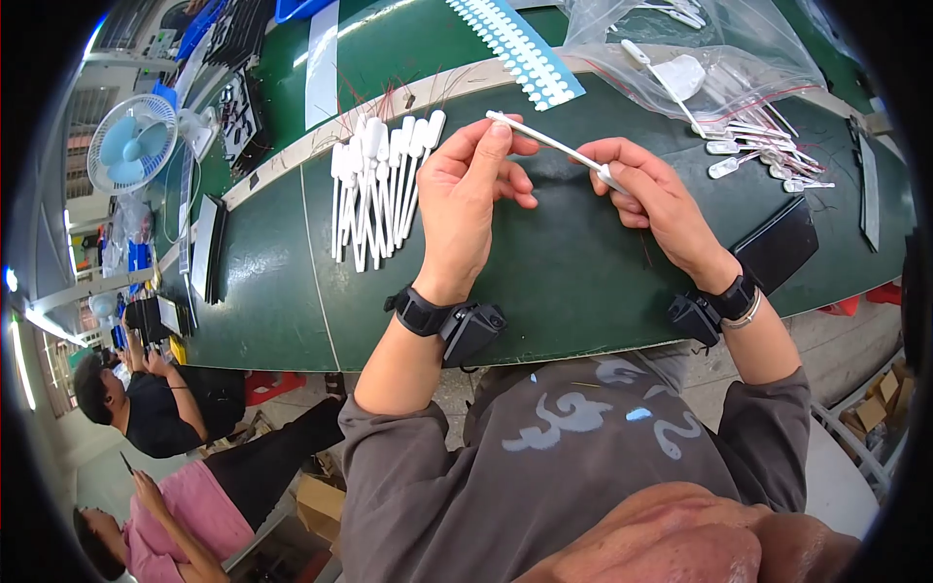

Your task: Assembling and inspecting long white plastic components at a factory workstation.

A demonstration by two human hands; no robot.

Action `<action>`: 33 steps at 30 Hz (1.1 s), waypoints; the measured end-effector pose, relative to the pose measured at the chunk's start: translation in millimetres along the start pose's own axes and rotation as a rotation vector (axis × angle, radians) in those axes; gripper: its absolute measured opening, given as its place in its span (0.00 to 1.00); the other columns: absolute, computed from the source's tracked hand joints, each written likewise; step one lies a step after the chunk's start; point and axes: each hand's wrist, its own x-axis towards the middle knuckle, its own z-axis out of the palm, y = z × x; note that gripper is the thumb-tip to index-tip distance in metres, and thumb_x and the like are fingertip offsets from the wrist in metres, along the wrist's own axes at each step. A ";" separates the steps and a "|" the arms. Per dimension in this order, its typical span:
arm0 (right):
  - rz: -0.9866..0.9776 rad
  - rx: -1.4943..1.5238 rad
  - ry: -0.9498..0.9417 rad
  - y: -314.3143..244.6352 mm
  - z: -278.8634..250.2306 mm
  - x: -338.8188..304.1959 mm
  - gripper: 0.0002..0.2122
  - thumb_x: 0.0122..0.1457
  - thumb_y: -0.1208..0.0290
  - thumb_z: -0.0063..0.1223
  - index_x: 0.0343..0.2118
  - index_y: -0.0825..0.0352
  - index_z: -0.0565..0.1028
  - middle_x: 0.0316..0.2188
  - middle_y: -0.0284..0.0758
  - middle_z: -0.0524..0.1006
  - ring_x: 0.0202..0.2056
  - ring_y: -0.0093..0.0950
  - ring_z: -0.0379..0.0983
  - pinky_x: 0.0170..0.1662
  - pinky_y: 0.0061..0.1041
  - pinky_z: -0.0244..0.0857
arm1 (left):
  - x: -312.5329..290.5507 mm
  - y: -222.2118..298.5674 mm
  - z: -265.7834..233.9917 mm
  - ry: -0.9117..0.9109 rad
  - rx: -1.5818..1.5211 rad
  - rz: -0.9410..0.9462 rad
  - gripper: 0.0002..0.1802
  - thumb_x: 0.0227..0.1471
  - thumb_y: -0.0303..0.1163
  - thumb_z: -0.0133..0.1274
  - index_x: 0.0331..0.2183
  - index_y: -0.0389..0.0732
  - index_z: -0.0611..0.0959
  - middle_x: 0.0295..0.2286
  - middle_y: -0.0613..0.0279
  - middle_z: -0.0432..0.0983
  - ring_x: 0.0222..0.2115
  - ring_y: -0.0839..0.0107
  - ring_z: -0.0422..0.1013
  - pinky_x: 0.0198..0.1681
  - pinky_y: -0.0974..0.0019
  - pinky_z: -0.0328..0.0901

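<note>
A slim white stick [544,139] with a wider end hangs in the air above the dark green tabletop [408,316], slanting down to the right between the person's hands. The left hand [465,180] pinches its thin end between thumb and index finger, the other fingers loosely curled. The right hand [653,194] closes thumb and fingers around its wider end. Left of the left hand lies a bundle of paddle-headed white sticks [374,189], heads away from the person, near thin red wires [384,97]. Beyond the hands lies a blue sheet with white cut-outs [517,53]; to its right, a clear plastic bag [607,73] lies beside loose white-headed pieces [768,151]. A black flat case [777,245] rests near the right wrist. At far left stands a white fan [131,144] with blue blades.
</note>
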 end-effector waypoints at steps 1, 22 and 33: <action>0.006 -0.003 0.003 -0.9 0.2 0.1 0.15 0.66 0.68 0.38 0.52 0.66 0.69 0.30 0.23 0.68 0.20 0.08 0.49 0.21 0.09 0.42 | 0.4 0.2 -1.1 0.001 0.002 0.000 0.17 0.61 0.34 0.50 0.45 0.32 0.78 0.31 0.59 0.78 0.21 0.80 0.70 0.23 0.75 0.69; 0.035 -0.055 0.053 -4.3 2.2 2.0 0.11 0.65 0.62 0.49 0.41 0.64 0.74 0.22 0.19 0.60 0.18 0.07 0.46 0.19 0.11 0.38 | -0.5 -5.8 -2.7 0.077 0.140 0.149 0.10 0.54 0.29 0.58 0.37 0.34 0.81 0.32 0.62 0.76 0.24 0.80 0.70 0.23 0.77 0.67; 0.039 -0.109 0.068 -2.5 2.8 2.2 0.11 0.65 0.62 0.49 0.40 0.64 0.74 0.23 0.19 0.61 0.18 0.07 0.47 0.18 0.11 0.38 | 4.0 -12.5 -1.3 0.146 0.413 0.460 0.05 0.53 0.26 0.58 0.33 0.36 0.82 0.34 0.64 0.73 0.27 0.80 0.71 0.26 0.77 0.68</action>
